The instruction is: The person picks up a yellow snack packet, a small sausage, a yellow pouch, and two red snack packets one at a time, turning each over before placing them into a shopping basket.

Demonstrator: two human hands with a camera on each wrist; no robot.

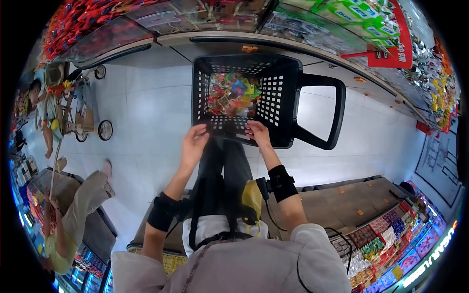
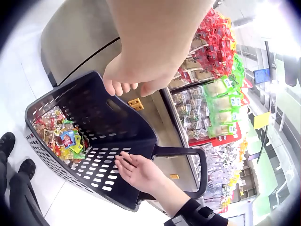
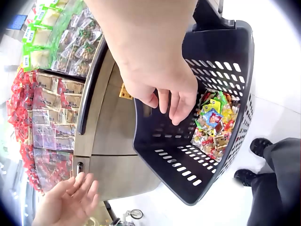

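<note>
A black plastic shopping basket (image 1: 289,80) with slotted walls stands below both hands, its long handle (image 1: 338,112) reaching out to the right in the head view. Small candies in colourful wrappers (image 1: 233,95), several of them, lie at its bottom; a blue packet (image 3: 212,118) is among them. My left hand (image 1: 194,142) hovers by the basket's near left corner, fingers loosely bent and holding nothing. Over the near rim is my right hand (image 1: 258,133), also without anything in it, its relaxed fingers overlapping the edge. In the left wrist view, the right palm (image 2: 141,175) faces up.
Beyond the basket runs a wooden counter (image 3: 108,113) with bins of red, clear and green packets (image 1: 361,19). Another display counter (image 1: 342,202) stands behind me. At the left are a wheeled cart (image 1: 83,112) and a person in light trousers (image 1: 88,202).
</note>
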